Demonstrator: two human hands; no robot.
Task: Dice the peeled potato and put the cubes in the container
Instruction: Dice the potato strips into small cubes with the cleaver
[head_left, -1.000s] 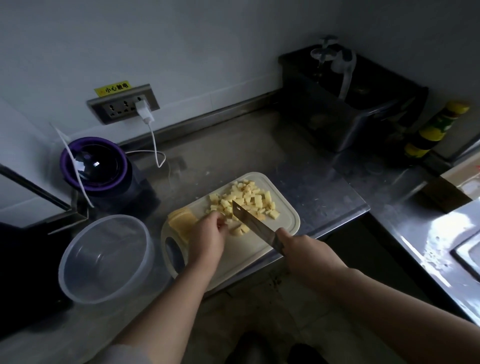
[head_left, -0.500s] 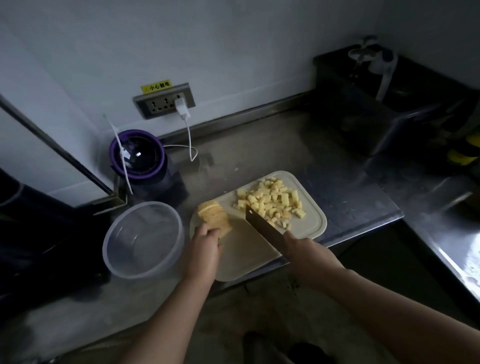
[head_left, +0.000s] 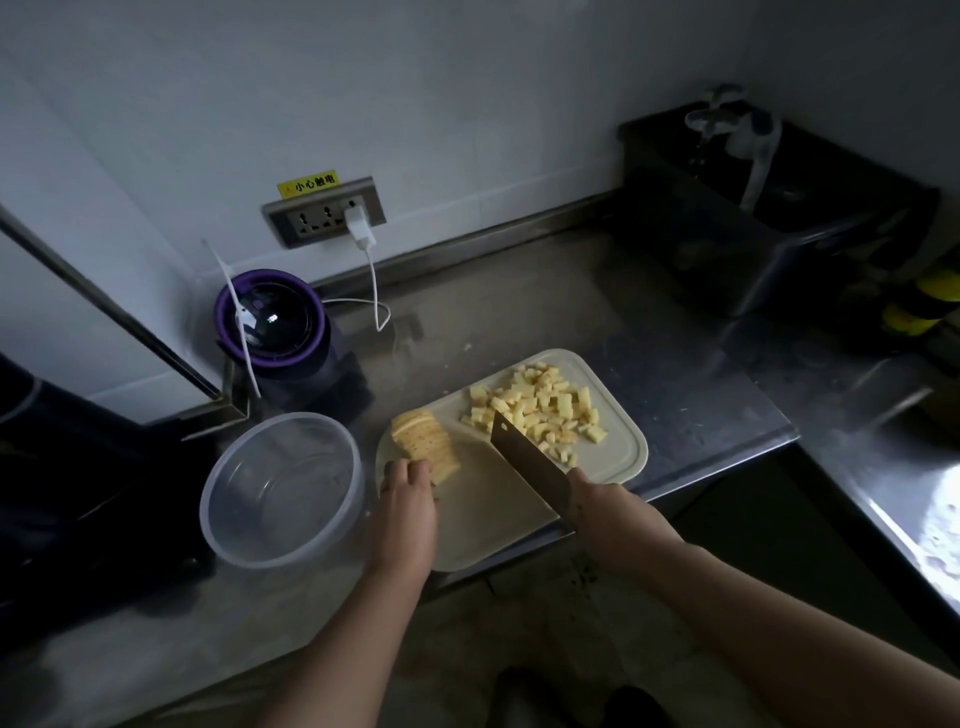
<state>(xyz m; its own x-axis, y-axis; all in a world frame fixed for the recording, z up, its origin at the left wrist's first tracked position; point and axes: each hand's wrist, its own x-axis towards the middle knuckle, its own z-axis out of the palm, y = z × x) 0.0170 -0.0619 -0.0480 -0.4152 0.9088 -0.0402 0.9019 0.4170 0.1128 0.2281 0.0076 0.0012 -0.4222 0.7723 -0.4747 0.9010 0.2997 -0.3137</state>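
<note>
A pale cutting board (head_left: 498, 514) lies on the steel counter. A pile of yellow potato cubes (head_left: 540, 405) covers its far right part. A stack of potato slices (head_left: 423, 444) leans at the board's left edge, and my left hand (head_left: 408, 493) grips its near end with curled fingers. My right hand (head_left: 602, 501) holds the handle of a cleaver (head_left: 530, 465); the blade points away from me, between the slices and the cubes. The clear round plastic container (head_left: 283, 488) stands just left of the board with nothing in it.
A purple-rimmed appliance (head_left: 272, 319) with a white cable sits behind the container, below a wall socket (head_left: 324, 210). A dark sink box (head_left: 753, 208) with a tap is at the back right. The counter edge runs just below the board.
My left hand left the cubes and took hold of the slice stack at the board's left. The cleaver drew back from the cube pile. The camera view swung left.
</note>
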